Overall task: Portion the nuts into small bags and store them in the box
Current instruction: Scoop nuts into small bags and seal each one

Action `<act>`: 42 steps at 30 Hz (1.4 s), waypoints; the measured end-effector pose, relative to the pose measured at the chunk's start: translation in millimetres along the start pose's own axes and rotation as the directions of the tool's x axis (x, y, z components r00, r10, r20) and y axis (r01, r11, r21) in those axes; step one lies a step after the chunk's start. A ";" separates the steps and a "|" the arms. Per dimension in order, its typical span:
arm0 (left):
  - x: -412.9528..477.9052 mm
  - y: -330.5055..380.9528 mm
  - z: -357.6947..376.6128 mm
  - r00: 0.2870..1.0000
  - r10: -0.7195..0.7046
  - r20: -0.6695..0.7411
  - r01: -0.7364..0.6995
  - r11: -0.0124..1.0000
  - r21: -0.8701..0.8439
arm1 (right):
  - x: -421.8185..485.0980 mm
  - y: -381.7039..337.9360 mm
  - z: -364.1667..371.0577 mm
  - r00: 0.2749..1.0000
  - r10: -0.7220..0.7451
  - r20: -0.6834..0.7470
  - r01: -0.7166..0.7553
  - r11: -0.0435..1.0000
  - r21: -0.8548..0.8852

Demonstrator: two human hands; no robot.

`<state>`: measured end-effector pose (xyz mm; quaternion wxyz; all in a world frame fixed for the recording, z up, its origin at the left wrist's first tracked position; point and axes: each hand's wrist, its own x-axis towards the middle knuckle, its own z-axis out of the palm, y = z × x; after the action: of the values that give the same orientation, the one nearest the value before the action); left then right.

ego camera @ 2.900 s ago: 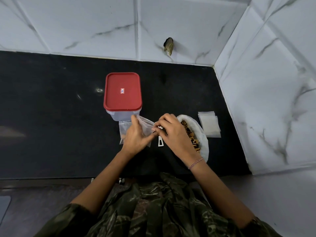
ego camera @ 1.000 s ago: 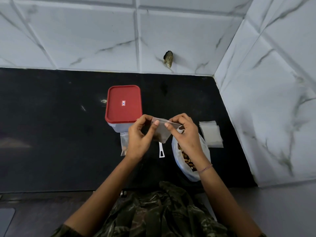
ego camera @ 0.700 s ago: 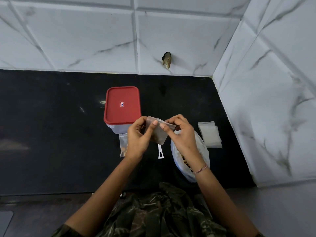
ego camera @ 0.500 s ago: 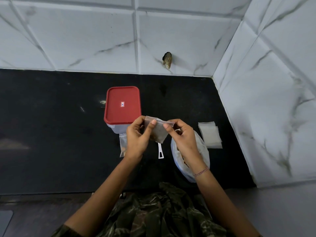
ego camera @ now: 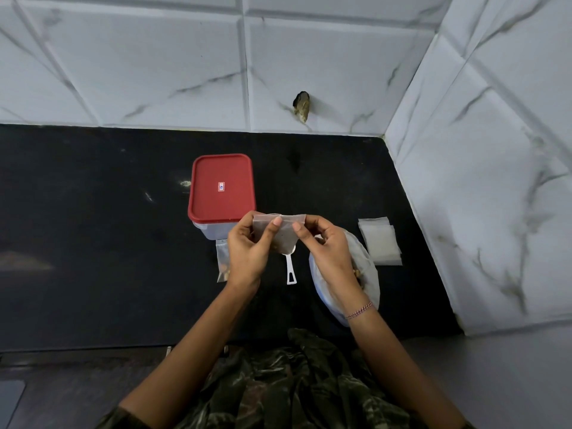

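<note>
I hold a small clear bag (ego camera: 284, 235) with nuts in its bottom up above the black counter. My left hand (ego camera: 247, 252) pinches its top left edge and my right hand (ego camera: 328, 249) pinches its top right edge. Behind my hands stands the clear box with the red lid (ego camera: 221, 187), closed. A second small bag with nuts (ego camera: 222, 258) lies flat in front of the box, partly hidden by my left hand. The large white bag of nuts (ego camera: 362, 274) lies under my right wrist. A white scoop (ego camera: 290, 269) rests between my hands on the counter.
A stack of empty small bags (ego camera: 380, 241) lies at the right, close to the marble side wall (ego camera: 483, 196). The black counter (ego camera: 93, 243) stretches to the left. A tiled back wall (ego camera: 185, 72) closes the far side.
I lifted the small bag off the counter and brought it up between both hands. Over the last second my fingers have slid apart along its top edge.
</note>
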<state>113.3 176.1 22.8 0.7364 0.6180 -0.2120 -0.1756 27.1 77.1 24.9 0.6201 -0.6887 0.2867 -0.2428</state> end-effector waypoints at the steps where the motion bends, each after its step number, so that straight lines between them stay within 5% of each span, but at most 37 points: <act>1: 0.2 -0.3 -0.3 1.000 -0.003 -0.001 0.003 1.000 -0.005 | -1.1 -1.1 0.2 1.000 -0.006 -0.010 0.006 1.000 0.001; 9: -4.2 -4.5 -1.4 0.997 -0.077 0.032 0.080 0.990 -0.120 | 0.3 -1.0 0.2 0.994 -0.080 -0.069 0.072 0.991 -0.109; 13: -3.2 -6.6 -2.4 0.986 -0.155 -0.061 0.147 0.982 -0.118 | -2.4 0.5 4.7 0.995 -0.061 -0.081 0.055 0.996 -0.073; 16: -1.7 -7.2 -5.8 0.988 -0.136 -0.079 0.126 0.985 -0.116 | -6.4 -1.0 8.1 0.999 -0.003 -0.044 0.005 0.999 0.052; 22: -7.2 -9.3 -9.6 0.993 -0.115 -0.040 0.111 0.990 -0.087 | -5.6 -2.9 13.4 0.992 -0.109 -0.062 0.105 0.992 -0.071; 28: -24.1 -29.4 -38.8 0.990 -0.121 -0.073 0.121 0.993 -0.006 | -7.7 16.4 26.0 0.992 0.005 -0.125 0.000 0.999 0.037; 32: -33.8 -45.2 -56.9 0.965 -0.199 -0.169 0.205 0.978 0.020 | -14.5 35.5 39.0 0.984 0.173 0.048 -0.178 0.978 0.112; 37: -33.9 -60.9 -77.6 0.919 -0.257 -0.297 0.285 0.957 0.052 | -16.0 64.3 55.4 0.978 0.170 0.120 -0.144 0.969 -0.201; 42: -28.2 -82.0 -100.1 0.876 -0.262 -0.405 0.367 0.906 0.210 | -7.0 70.6 74.6 0.976 0.187 0.112 -0.158 0.960 -0.230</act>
<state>142.7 260.1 -75.3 0.6291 0.7639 0.0113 -0.1434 66.9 130.6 -53.5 0.5768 -0.7399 0.3289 -0.1082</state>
